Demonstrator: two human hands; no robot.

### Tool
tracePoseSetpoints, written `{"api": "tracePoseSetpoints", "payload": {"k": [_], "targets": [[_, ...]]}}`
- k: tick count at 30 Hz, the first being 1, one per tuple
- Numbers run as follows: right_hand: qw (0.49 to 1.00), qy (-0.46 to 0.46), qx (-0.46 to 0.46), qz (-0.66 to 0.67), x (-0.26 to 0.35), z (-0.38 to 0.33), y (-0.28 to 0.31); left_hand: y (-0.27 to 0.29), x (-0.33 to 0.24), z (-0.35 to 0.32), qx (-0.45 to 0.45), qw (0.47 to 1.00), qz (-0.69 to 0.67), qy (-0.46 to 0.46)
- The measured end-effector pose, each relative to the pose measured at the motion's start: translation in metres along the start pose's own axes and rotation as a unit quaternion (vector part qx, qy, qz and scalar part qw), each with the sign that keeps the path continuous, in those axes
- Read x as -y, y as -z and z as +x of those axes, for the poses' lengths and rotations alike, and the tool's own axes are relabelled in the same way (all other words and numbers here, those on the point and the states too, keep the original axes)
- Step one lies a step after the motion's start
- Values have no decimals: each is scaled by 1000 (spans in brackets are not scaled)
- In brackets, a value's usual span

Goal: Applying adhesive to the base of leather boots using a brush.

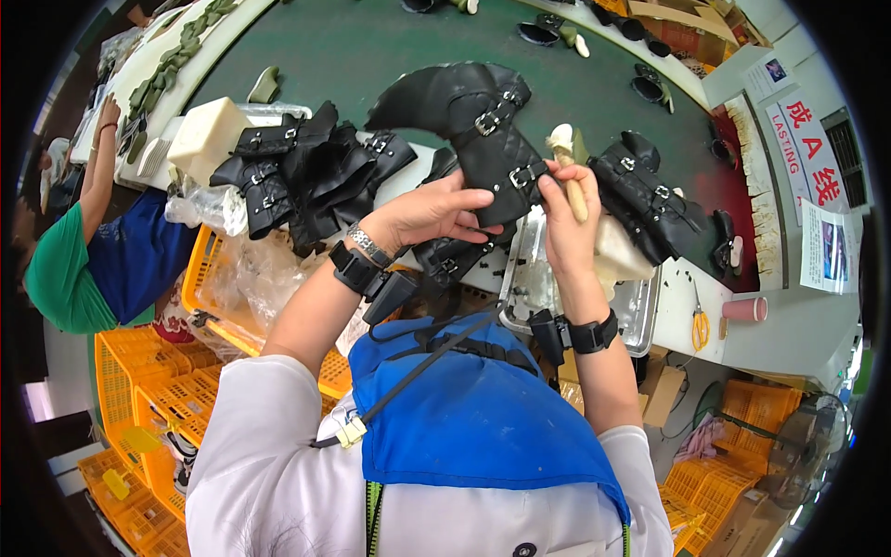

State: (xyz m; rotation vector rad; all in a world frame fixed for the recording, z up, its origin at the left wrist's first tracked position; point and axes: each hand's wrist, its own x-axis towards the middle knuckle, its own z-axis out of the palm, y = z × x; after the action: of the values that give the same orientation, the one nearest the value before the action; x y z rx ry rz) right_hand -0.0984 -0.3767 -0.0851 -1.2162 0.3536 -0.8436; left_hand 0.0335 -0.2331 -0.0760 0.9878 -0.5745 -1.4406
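A black boot upper with quilted panels and buckled straps is held over the near edge of the bench. My left hand grips its lower edge, thumb pointing right and fingers partly hidden under it. Between the fingers of my right hand is a brush with a pale wooden handle and a whitish head at its upper end. The same hand's fingertips touch the right side of the upper. Below my right hand lies a clear plastic tray, holding a pale block.
More black boot uppers lie in a pile at left and a stack at right. Orange-handled scissors and a pink cup sit right. A green conveyor runs beyond. Yellow crates stand low left, near another person.
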Motion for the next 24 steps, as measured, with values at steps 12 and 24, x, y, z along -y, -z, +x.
{"api": "tracePoseSetpoints", "payload": {"k": [12, 24], "targets": [[960, 115, 49, -251, 27, -3, -10, 122, -139, -7, -266, 817, 508, -55], [916, 53, -16, -397, 81, -75, 25, 314, -219, 58, -406, 851, 332, -5]]}}
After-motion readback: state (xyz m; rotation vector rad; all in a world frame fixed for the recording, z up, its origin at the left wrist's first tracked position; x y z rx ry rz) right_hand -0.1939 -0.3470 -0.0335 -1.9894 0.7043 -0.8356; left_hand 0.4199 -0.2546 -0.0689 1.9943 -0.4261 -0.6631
